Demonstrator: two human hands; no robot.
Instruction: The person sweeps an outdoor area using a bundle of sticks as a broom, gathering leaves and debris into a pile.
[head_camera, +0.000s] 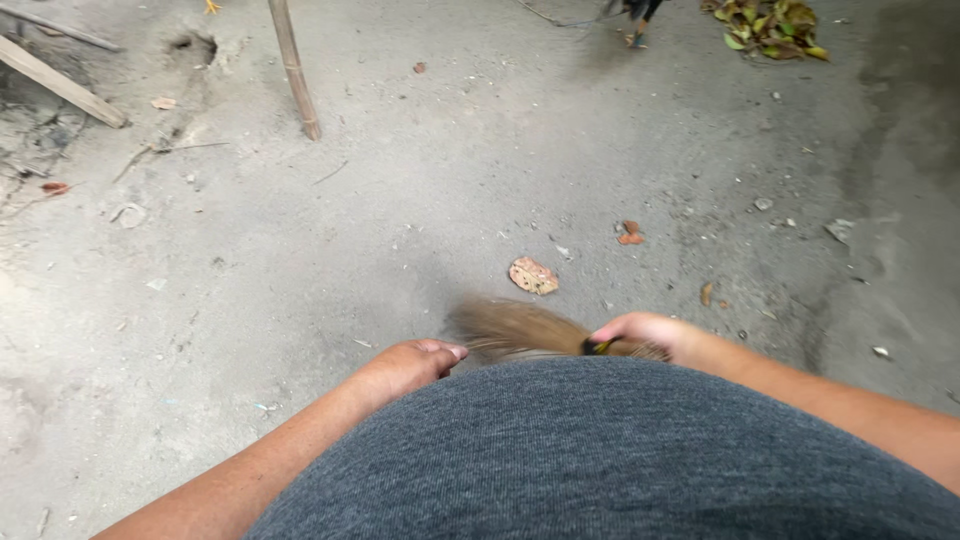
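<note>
Broom (515, 330) of tan fibres held low over concrete floor (420, 200), just ahead of grey-shirted belly; bristles blurred, fanned leftward, angled so tips can graze ground. Right hand (640, 335) clamped on bound end, fingers curled tight for control. Left hand (405, 365) beside bristles, fingers together, apparently empty; contact cannot be told. Dry leaf (533, 275) lying just beyond bristles. Leaf pile (770, 25) gathered far off. Wooden pole (293, 65) leaning at rear.

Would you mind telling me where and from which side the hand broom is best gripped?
Grip the hand broom at its bound end, where the right hand already closes around it, coming from the right. There the bristles gather into a narrow bundle; toward the left they fan out loose and blurred, probably too floppy to hold firmly. The left hand rests beside the fan's lower edge; whether it touches is unclear.
</note>
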